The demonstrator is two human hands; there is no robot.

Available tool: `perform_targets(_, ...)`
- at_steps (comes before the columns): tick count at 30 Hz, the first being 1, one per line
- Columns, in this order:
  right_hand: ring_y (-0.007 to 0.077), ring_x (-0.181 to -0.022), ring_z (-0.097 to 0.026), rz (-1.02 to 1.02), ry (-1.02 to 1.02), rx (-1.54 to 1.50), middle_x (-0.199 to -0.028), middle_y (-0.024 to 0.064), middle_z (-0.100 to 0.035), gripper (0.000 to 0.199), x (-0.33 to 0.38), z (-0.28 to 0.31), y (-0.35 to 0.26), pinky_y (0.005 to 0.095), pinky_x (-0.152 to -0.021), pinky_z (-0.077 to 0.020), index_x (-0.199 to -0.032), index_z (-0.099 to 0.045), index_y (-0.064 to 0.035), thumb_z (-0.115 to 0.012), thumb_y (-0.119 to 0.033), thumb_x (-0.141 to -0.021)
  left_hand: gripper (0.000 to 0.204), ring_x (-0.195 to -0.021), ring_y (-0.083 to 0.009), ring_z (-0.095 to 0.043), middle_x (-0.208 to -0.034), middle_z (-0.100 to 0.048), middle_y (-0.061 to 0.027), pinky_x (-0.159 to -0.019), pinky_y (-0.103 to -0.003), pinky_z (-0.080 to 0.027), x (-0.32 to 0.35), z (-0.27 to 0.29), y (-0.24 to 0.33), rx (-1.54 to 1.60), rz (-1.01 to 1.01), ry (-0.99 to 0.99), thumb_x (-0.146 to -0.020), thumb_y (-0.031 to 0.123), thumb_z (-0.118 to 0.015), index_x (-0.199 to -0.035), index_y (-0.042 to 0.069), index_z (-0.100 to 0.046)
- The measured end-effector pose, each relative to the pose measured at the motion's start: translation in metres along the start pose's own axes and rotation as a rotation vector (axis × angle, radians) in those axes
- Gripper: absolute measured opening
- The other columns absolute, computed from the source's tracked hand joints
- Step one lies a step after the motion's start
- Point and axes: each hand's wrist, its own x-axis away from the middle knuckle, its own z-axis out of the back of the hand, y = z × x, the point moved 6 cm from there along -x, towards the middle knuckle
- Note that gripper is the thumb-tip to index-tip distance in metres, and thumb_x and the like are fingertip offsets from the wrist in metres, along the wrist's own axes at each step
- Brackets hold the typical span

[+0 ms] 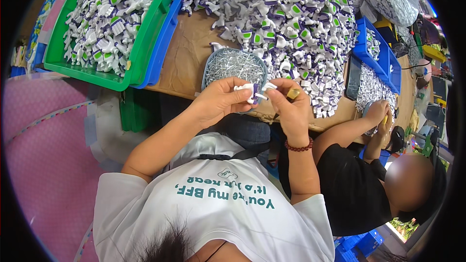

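Note:
My left hand (222, 99) pinches a small white-and-purple plastic toy part (253, 93) between thumb and fingers. Close beside it, my right hand (292, 109) grips a smaller white plastic piece (269, 86) between thumb and forefinger. The two pieces nearly meet, and I cannot tell whether they touch. A yellowish band (293, 93) wraps one right finger, and dark red beads circle that wrist. Just beyond my hands, a grey-blue bowl holds many thin metal pins (235, 67); my fingers hide its near side.
A large heap of white, purple and green toy parts (296, 24) covers the table (187, 43). At left, a green bin (145, 24) full of similar parts rests against a blue bin (167, 43). A co-worker's hands (381, 115) work at right, near a divided blue tray (383, 65).

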Motion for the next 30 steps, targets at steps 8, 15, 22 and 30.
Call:
perform_targets(8,0.0071,-0.076,-0.057,0.086,-0.031,0.030,-0.085,0.0038,-0.063,0.015,0.000,-0.014,-0.005,0.0199,-0.068,-0.0453,-0.093,-0.059,0.0008,-0.065,-0.003,-0.080,0.015,-0.082,-0.0152,-0.062,-0.093,-0.059,-0.0076,-0.070,-0.023,-0.052,0.004,0.004,0.001,-0.016,-0.020,0.026,-0.088,0.010,-0.055,-0.100,0.002,-0.052)
perform_targets(15,0.0077,-0.076,-0.057,0.118,-0.067,0.096,-0.082,0.0044,-0.062,0.013,0.002,-0.014,-0.007,0.0200,-0.068,-0.0455,-0.090,-0.060,0.0014,-0.066,-0.002,-0.079,0.016,-0.081,-0.0151,-0.062,-0.093,-0.060,-0.0069,-0.070,-0.023,-0.052,0.006,0.006,0.001,-0.053,-0.040,0.059,-0.087,0.009,-0.056,-0.101,0.003,-0.053)
perform_targets(22,0.0075,-0.069,-0.053,0.241,-0.149,0.354,-0.075,0.0023,-0.060,0.009,0.003,-0.017,-0.014,0.0214,-0.063,-0.0417,-0.084,-0.064,0.0003,-0.067,0.000,-0.075,0.021,-0.078,-0.0108,-0.061,-0.088,-0.062,-0.0066,-0.071,-0.021,-0.051,0.009,0.008,0.002,-0.174,-0.122,0.098,-0.082,0.012,-0.065,-0.097,0.000,-0.057)
perform_targets(30,0.0056,-0.062,-0.047,0.298,-0.127,0.408,-0.071,0.0018,-0.057,0.009,0.004,-0.024,-0.018,0.0197,-0.055,-0.0361,-0.084,-0.064,0.0020,-0.066,0.004,-0.075,0.019,-0.073,-0.0070,-0.057,-0.084,-0.063,-0.0048,-0.064,-0.021,-0.046,0.017,0.002,0.013,-0.560,-0.406,0.125,-0.078,0.010,-0.068,-0.092,0.000,-0.060)
